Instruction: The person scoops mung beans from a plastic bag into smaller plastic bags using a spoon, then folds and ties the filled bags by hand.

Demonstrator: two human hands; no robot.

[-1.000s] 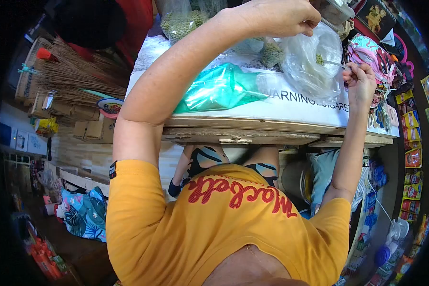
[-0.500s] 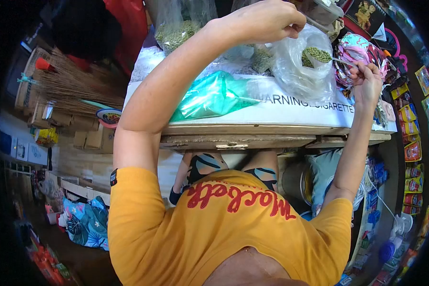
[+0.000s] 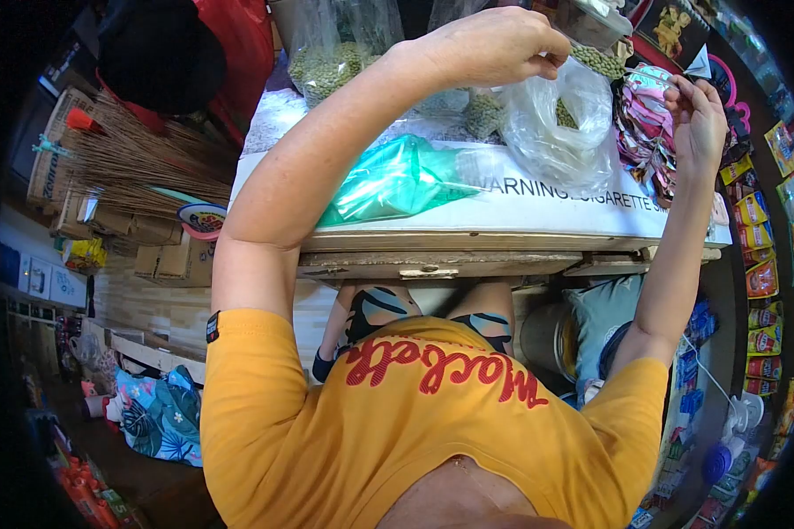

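My right hand (image 3: 702, 122) pinches the thin pale handle of a spoon (image 3: 600, 62), whose bowl is heaped with green mung beans. The spoon is above the far right side of an open clear plastic bag (image 3: 556, 145), with more beans showing inside. My left hand (image 3: 516, 44) is closed at the fingertips beside the spoon's bowl; whatever it pinches is hidden. Below my left forearm lies a shiny green plastic pack (image 3: 393, 181). A small clear bag of beans (image 3: 483, 115) stands just left of the open bag.
A larger bag of green beans (image 3: 331, 70) stands at the back left of the white-covered table (image 3: 538, 216). A patterned pink cloth bundle (image 3: 641, 132) is right of the open bag. Stick brooms (image 3: 141, 159) lean at left; hanging sachets (image 3: 759, 273) line the right.
My right hand has lifted the spoonful of beans up from the open bag, bringing it close to my left hand. My left hand has barely moved.
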